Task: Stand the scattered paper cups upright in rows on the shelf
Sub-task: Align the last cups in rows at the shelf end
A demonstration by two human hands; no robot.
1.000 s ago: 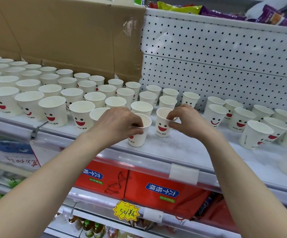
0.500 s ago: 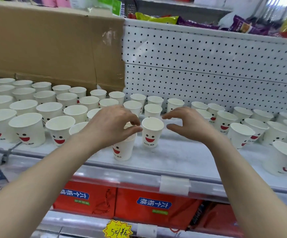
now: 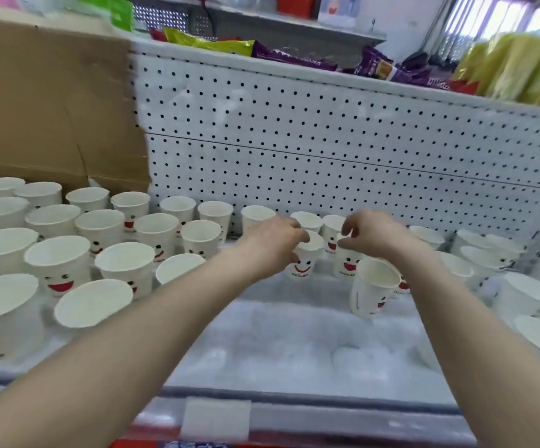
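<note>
White shelf (image 3: 278,344) crowded with paper cups (image 3: 126,263) bearing red smiles, upright in tight rows on the left. A middle cup (image 3: 304,260) stands toward the far side. Nearer and to its right, a leaning cup (image 3: 372,292) tips rightward. Looser cups fill the right end, and cardboard (image 3: 52,108) stands far left.

Small print on paper cup (image 3: 301,275), seemingly "Hello", purple packet (image 3: 294,56) lettering too blurred

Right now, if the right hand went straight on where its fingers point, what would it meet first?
Likely the smiley cup that the left hand grips: the right hand has its fingers aimed left at its rim. Depth is unclear; the cup behind could come first.
</note>
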